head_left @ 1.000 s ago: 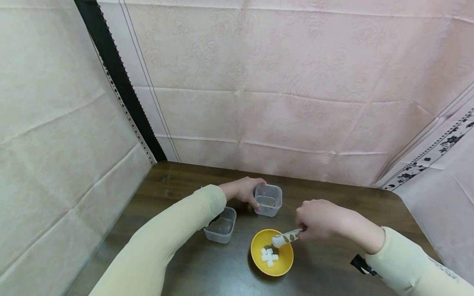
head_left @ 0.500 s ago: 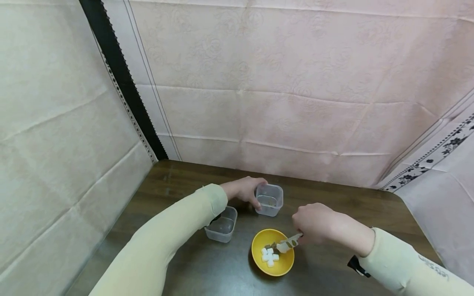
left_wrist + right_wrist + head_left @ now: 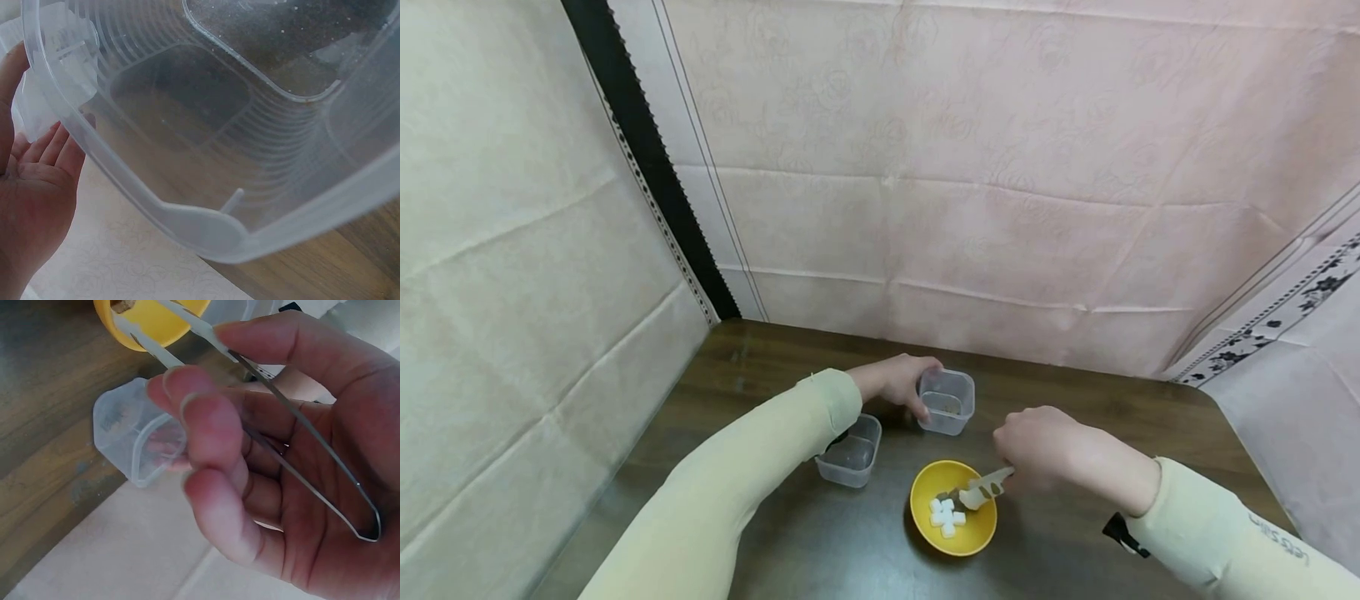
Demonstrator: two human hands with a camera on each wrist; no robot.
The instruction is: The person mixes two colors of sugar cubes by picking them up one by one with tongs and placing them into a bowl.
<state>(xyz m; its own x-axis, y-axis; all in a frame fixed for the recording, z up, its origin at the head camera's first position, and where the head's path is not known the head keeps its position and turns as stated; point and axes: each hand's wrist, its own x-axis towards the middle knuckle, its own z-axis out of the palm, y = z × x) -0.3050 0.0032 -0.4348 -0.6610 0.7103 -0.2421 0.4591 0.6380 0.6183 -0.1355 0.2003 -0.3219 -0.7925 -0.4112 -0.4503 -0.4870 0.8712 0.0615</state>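
Observation:
My right hand (image 3: 1039, 446) pinches a pair of small metal tongs (image 3: 992, 485) with white patterned ends, thumb on one arm and fingers on the other. Their tips reach down into a yellow bowl (image 3: 943, 473). Inside the bowl lie several white cubes (image 3: 946, 515) and some brown pieces (image 3: 953, 497). One brown piece (image 3: 122, 305) shows by a tip in the right wrist view; whether it is held is unclear. At the back, my left hand (image 3: 904, 385) grips the side of a clear plastic container (image 3: 947, 402) with small bits at its bottom.
A second clear container (image 3: 852, 454) stands under the left forearm, left of the bowl; it fills much of the left wrist view. The brown wooden table (image 3: 790, 533) ends at a pale cloth wall (image 3: 970, 208) behind, with cloth on both sides too.
My right hand has shifted slightly left, and the tongs have turned, their tips now lower in the bowl beside the brown pieces. The left hand keeps its grip on the container.

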